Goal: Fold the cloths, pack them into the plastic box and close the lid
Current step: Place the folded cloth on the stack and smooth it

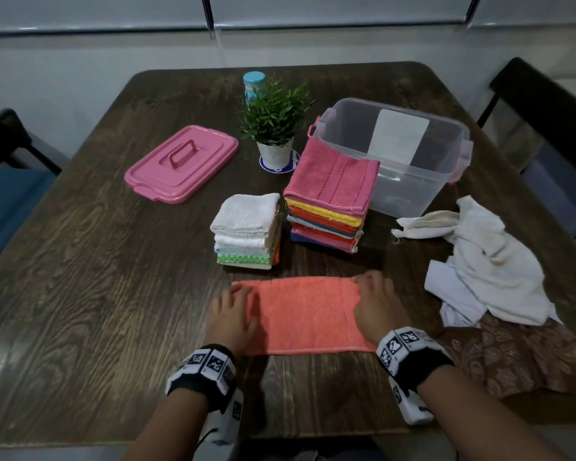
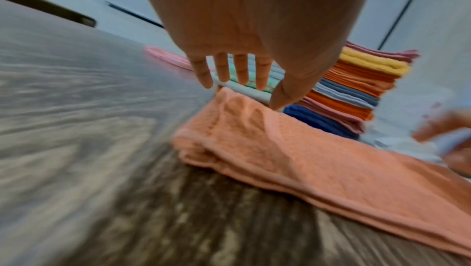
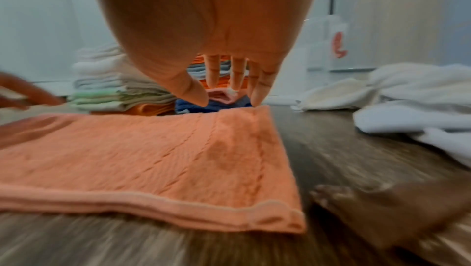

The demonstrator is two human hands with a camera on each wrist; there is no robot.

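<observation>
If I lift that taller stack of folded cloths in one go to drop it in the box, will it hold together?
Probably not well. The taller stack is many thin, soft layers, so it would likely sag at unsupported edges. Its layers sit slightly offset, so some may slide out. The box stands right behind it, so supporting it from beneath seems safer.

head view looking down, wrist views low (shared orange cloth point(image 1: 305, 314))

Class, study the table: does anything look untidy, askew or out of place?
The white cloths lie in a crumpled heap at the right, unlike the two neat folded stacks. The tall stack leans slightly, its pink top cloth overhanging toward the plastic box. Nothing is spilled or damaged.
</observation>
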